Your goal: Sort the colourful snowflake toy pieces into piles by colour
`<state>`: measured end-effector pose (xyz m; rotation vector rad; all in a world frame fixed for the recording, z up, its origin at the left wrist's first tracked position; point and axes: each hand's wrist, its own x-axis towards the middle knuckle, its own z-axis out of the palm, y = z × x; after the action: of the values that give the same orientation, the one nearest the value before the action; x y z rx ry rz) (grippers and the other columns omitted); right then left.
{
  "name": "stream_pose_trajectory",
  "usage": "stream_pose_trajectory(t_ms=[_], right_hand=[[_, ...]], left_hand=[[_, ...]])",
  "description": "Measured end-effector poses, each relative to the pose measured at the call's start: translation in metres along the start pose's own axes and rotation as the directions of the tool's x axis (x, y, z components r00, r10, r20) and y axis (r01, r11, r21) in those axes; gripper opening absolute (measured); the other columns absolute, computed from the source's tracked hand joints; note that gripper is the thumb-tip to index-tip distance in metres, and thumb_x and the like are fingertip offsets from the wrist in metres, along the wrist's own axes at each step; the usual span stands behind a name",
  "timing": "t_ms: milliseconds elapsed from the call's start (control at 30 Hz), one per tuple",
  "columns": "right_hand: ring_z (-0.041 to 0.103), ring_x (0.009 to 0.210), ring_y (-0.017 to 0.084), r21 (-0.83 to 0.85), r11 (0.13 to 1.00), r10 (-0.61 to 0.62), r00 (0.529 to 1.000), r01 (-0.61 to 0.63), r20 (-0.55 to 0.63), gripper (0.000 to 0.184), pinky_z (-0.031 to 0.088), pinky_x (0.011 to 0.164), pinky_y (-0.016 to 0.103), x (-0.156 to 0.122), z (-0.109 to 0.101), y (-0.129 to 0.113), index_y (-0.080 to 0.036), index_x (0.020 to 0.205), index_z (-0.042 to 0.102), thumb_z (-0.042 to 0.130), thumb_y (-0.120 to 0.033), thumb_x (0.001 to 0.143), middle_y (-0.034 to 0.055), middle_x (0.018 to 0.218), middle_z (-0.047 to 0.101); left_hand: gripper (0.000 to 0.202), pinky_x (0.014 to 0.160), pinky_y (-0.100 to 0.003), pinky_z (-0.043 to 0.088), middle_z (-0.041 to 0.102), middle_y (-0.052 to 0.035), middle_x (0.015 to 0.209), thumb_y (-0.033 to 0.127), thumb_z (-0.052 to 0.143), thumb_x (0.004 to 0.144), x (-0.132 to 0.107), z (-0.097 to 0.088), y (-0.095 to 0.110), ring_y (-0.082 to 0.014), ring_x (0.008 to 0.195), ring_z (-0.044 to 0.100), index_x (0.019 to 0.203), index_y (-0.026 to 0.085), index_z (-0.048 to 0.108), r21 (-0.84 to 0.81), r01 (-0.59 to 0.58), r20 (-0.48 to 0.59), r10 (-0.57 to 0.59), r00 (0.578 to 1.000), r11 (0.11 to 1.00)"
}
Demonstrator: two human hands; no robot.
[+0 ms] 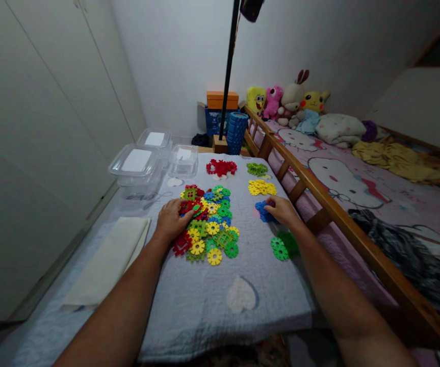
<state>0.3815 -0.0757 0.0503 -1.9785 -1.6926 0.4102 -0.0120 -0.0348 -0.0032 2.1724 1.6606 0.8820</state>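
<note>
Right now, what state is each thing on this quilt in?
mixed pile, unsorted, colours jumbled together
left hand, palm down on mixed pile
right hand, fingertips on blue pile
red pile, sorted, apart
light green pile, sorted
yellow pile, sorted, apart
dark green pile, sorted, beside right forearm
clear tubs, lids on

middle pile [208, 224] mixes red, yellow, green and blue; at its 12 o'clock a red heap [222, 166], at 3 o'clock a blue heap [262, 213] (one colour each); the blanket [200, 316] is pale grey with white hearts.
</note>
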Motion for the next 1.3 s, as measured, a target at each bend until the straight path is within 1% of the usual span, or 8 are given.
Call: stream_pose_trajectory(t_ms=[133, 267, 433, 633, 800, 933, 1067, 1300], right_hand=[[0.057, 0.072, 0.015, -0.185, 0.983, -0.001, 1.0, -0.005, -0.03, 0.011, 0.037, 0.066, 0.024, -0.004, 0.008, -0.009, -0.021, 0.09, 0.071, 0.066, -0.018, 0.08, 0.0011, 0.079, 0.07], [0.06, 0.084, 0.018, -0.347, 0.937, -0.05, 0.998, 0.035, -0.035, 0.012, 0.04, 0.075, 0.027, -0.005, 0.015, -0.012, -0.02, 0.091, 0.071, 0.063, -0.017, 0.083, 0.0053, 0.09, 0.072], [0.06, 0.096, 0.023, -0.436, 0.897, -0.104, 0.993, 0.073, -0.047, 0.011, 0.041, 0.087, 0.032, -0.007, 0.019, -0.015, -0.019, 0.092, 0.072, 0.063, -0.017, 0.085, 0.0113, 0.098, 0.07], [0.061, 0.098, 0.023, -0.315, 0.939, -0.141, 0.99, 0.135, 0.005, 0.015, 0.042, 0.089, 0.032, -0.013, 0.028, -0.044, -0.016, 0.096, 0.072, 0.059, -0.017, 0.088, 0.0116, 0.102, 0.071], [0.062, 0.099, 0.021, -0.159, 0.961, -0.209, 0.972, 0.225, 0.111, 0.016, 0.042, 0.09, 0.03, -0.021, 0.059, -0.076, -0.017, 0.101, 0.073, 0.061, -0.021, 0.09, 0.0098, 0.102, 0.072], [0.059, 0.108, 0.023, -0.147, 0.962, -0.219, 0.972, 0.229, 0.084, 0.022, 0.041, 0.096, 0.031, -0.025, 0.086, -0.088, -0.016, 0.108, 0.072, 0.061, -0.027, 0.093, 0.0125, 0.109, 0.069], [0.056, 0.107, 0.024, -0.167, 0.964, -0.199, 0.978, 0.206, 0.059, 0.024, 0.041, 0.095, 0.033, -0.027, 0.1, -0.094, -0.017, 0.106, 0.071, 0.063, -0.034, 0.093, 0.0128, 0.109, 0.065], [0.055, 0.095, 0.021, 0.042, 0.985, -0.167, 0.985, 0.169, -0.05, 0.013, 0.042, 0.088, 0.032, -0.026, 0.109, -0.09, -0.02, 0.091, 0.064, 0.07, -0.024, 0.079, 0.0056, 0.097, 0.062]], left_hand=[[0.044, 0.103, -0.045, 0.047, 0.068, -0.0126, 0.117, 0.055, 0.056, 0.087, 0.001, -0.001, 0.0, -0.0295, 0.112, 0.061, 0.112, 0.02, 0.066, -0.006, -0.011, 0.011, 0.011, 1.0, 1.0], [0.042, 0.103, -0.045, 0.047, 0.068, -0.0115, 0.117, 0.054, 0.057, 0.086, 0.001, -0.001, 0.0, -0.0294, 0.113, 0.061, 0.112, 0.022, 0.066, 0.003, -0.007, 0.009, 0.007, 1.0, 1.0], [0.042, 0.103, -0.045, 0.047, 0.068, -0.0115, 0.118, 0.054, 0.057, 0.086, 0.0, -0.001, 0.001, -0.0298, 0.114, 0.061, 0.113, 0.022, 0.066, 0.016, 0.01, 0.017, -0.01, 1.0, 1.0], [0.043, 0.102, -0.046, 0.047, 0.068, -0.012, 0.118, 0.053, 0.057, 0.086, 0.0, -0.003, 0.005, -0.0305, 0.113, 0.061, 0.114, 0.021, 0.066, 0.023, 0.017, 0.026, -0.018, 1.0, 1.0], [0.042, 0.101, -0.044, 0.047, 0.068, -0.0115, 0.117, 0.054, 0.057, 0.087, 0.0, -0.002, 0.004, -0.0294, 0.113, 0.061, 0.112, 0.022, 0.066, 0.029, 0.012, 0.017, -0.013, 1.0, 0.999], [0.043, 0.102, -0.045, 0.047, 0.068, -0.0122, 0.119, 0.053, 0.057, 0.087, 0.0, -0.002, 0.005, -0.0296, 0.113, 0.061, 0.114, 0.021, 0.066, 0.023, 0.01, 0.022, -0.011, 1.0, 1.0], [0.043, 0.102, -0.045, 0.047, 0.068, -0.0117, 0.119, 0.054, 0.057, 0.088, 0.0, -0.003, 0.007, -0.0295, 0.115, 0.061, 0.114, 0.021, 0.066, 0.026, 0.022, 0.022, -0.023, 0.999, 0.999], [0.042, 0.1, -0.044, 0.047, 0.069, -0.0111, 0.118, 0.054, 0.059, 0.087, 0.001, -0.001, 0.006, -0.0293, 0.113, 0.062, 0.113, 0.021, 0.066, 0.026, 0.016, 0.014, -0.017, 1.0, 1.0]])
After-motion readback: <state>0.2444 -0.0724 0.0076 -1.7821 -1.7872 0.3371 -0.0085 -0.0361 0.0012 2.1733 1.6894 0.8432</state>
